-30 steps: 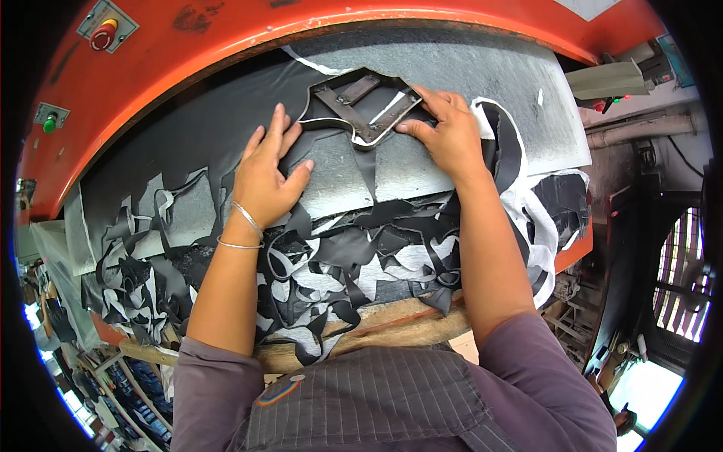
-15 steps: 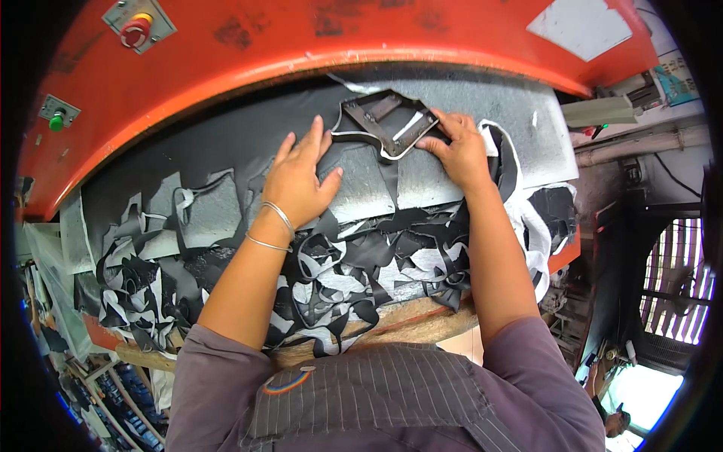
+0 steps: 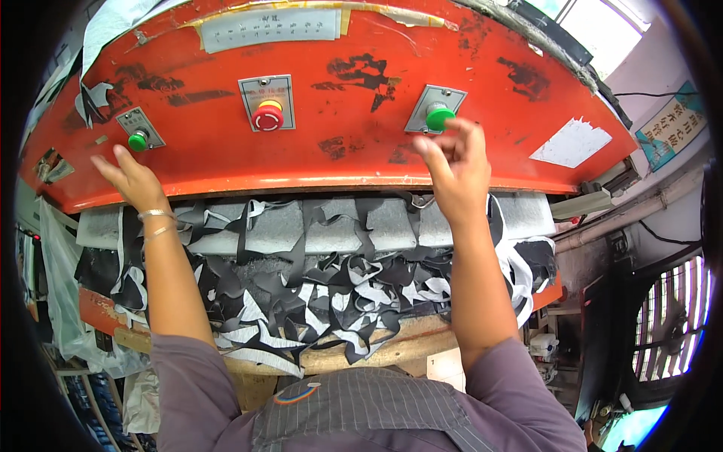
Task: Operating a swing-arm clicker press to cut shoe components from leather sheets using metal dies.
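Taking the middle of the scene as the clock's centre, the right green button is sitting at one o'clock on the red panel, and the left green button is sitting at ten. The right hand is hovering at the first, thumb and fingers half curled and apart; one fingertip is overlapping the button's four o'clock edge, though from here I cannot tell whether it is touching. The left hand is hovering just below the other button, its fingers standing loosely spread. Two bangles are circling that wrist. Between the green buttons, at eleven, a red button is jutting out, with a paper sheet hanging above it. A white patch is showing at two. Below the panel, a pale slab is lying under dark strips, and black and white scraps are heaping toward six, beyond the apron. A plastic sheet is drooping between eight and nine; a barred window is glowing near four.
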`<state>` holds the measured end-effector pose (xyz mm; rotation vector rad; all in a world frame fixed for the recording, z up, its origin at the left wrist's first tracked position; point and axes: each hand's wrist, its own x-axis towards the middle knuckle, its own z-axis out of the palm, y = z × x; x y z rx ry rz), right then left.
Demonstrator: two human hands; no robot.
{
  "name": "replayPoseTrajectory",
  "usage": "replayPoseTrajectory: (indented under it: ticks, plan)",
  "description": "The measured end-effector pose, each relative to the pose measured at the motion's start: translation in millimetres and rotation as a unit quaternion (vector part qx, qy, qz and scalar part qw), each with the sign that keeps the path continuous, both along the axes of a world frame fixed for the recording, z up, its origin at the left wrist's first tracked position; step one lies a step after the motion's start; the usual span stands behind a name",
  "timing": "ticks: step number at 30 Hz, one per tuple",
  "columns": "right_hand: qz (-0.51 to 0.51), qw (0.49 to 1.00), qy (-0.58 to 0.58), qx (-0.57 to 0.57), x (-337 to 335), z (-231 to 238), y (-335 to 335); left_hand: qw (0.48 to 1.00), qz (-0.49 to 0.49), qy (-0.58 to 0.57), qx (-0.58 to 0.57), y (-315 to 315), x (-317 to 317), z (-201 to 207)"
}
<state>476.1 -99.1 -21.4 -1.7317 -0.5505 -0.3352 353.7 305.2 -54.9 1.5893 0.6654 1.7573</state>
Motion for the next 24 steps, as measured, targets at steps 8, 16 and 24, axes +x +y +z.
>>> replayPoseTrajectory:
  ticks: [8, 16, 24]
  plan:
    - [-0.059, 0.987, -0.025, -0.145, -22, 19, -20, 0.962, -0.01, 0.26, 0.086, -21, -39, 16]
    - [0.274, 0.844, 0.053, -0.459, -198, -41, -99, 0.708, -0.468, 0.521, 0.087, -262, -180, -23]
    - [0.197, 0.858, -0.019, -0.475, -205, -70, -107, 0.751, -0.388, 0.511, 0.153, -294, -179, -42]
